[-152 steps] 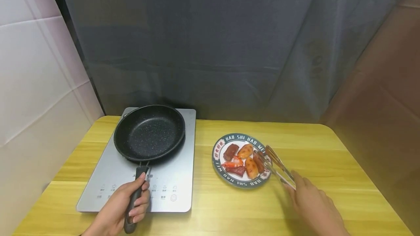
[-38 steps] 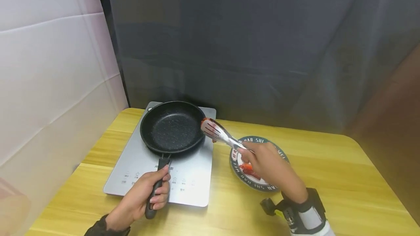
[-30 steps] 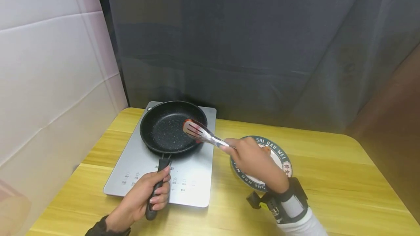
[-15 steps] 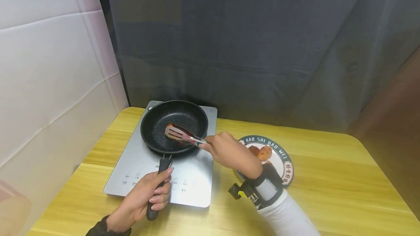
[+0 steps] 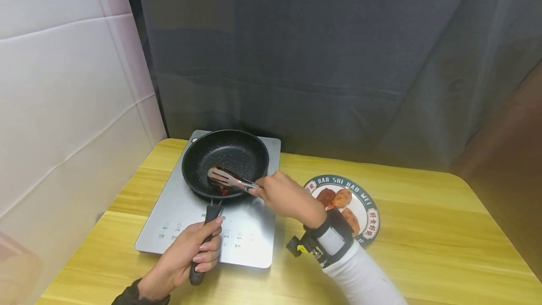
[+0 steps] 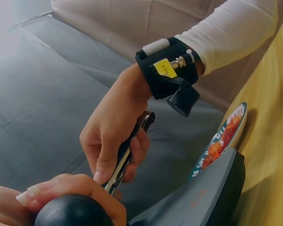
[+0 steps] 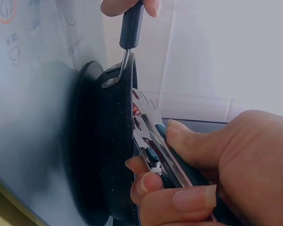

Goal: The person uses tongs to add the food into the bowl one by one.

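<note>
Tongs (image 5: 228, 180) have moved left into the pan (image 5: 241, 155) at centre-left, right hand (image 5: 282, 197) clamped on them, left hand (image 5: 186, 251) gripping the handle (image 5: 212, 212) below; red food (image 5: 223, 192) by the tips looks light, probably slippery, best pinched mid-body.

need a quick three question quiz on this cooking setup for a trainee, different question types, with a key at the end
1. Fill in the blank: the left hand grips the ____ of the pan.
2. True or false: the plate rests on the table, apart from the cooktop.
3. Multiple choice: the tongs in the right hand reach:
A) onto the plate
B) into the pan
C) behind the cooktop

Key:
1. handle
2. True
3. B
</note>
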Motion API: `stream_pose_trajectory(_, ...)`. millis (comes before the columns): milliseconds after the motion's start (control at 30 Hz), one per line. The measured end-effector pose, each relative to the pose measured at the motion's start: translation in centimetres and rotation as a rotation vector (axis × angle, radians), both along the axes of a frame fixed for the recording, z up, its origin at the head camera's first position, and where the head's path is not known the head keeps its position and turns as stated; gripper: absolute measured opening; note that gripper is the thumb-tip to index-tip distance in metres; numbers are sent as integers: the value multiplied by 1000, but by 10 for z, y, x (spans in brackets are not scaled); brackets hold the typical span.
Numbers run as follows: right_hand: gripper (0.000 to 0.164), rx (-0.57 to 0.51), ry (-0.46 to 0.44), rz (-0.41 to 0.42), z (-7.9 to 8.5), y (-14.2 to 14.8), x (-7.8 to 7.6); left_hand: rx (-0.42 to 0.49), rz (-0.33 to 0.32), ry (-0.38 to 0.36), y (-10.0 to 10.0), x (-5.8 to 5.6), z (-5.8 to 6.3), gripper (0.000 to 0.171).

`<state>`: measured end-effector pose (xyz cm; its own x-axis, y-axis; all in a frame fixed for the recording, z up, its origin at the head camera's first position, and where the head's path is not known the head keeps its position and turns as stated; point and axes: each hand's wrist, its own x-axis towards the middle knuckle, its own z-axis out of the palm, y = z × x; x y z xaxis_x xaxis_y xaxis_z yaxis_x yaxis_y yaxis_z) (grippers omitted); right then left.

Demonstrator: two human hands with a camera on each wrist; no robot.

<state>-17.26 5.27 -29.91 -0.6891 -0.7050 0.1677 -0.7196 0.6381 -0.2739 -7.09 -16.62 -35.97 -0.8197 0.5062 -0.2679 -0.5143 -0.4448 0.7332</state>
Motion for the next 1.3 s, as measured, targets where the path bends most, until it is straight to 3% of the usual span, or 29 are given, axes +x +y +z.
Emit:
stream_pose_trajectory(300, 33, 51, 9, 13, 0, -1, -5, -7, 5, 1, 0, 0, -1, 27)
stream_pose_trajectory(1000, 36, 177, -76, -102, 18, -6, -1, -63, -4, 27, -2, 0, 1, 29)
stream_pose_trajectory(1300, 37, 177, -62, -106, 20, -1, -3, -71, 0, 20, -1, 1, 2, 28)
